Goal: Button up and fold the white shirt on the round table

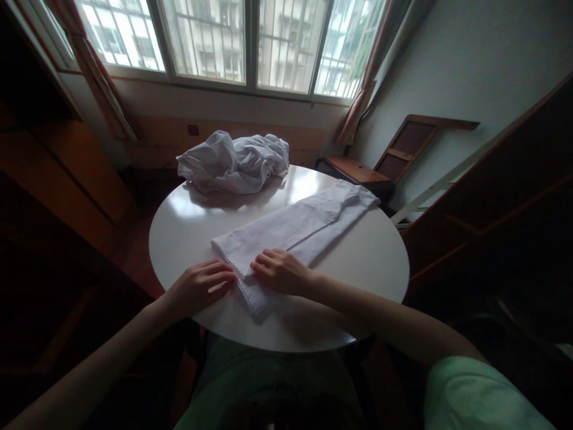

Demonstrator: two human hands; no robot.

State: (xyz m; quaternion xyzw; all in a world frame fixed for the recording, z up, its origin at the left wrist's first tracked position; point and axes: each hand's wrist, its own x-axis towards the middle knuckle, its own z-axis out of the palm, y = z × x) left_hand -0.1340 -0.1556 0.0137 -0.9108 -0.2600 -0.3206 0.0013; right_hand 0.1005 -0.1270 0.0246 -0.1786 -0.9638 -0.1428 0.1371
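A white garment (286,224), folded into a long strip, lies slantwise across a round white table (179,239). Its hem end is towards me, and the far end reaches the table's right rim. My left hand (206,285) is at the hem's left edge, thumb and fingertips closed together on the cloth. On top of the strip, near the same end, rests my right hand (282,272); its fingers are slightly bent and apart, touching the fabric. Part of the garment is hidden beneath that hand.
A crumpled heap of white cloth (237,161) sits at the table's far left edge. Beyond stand a wooden chair (358,170) and a barred window (206,42) with curtains (92,65). Dark wooden furniture (483,209) flanks the table on the right.
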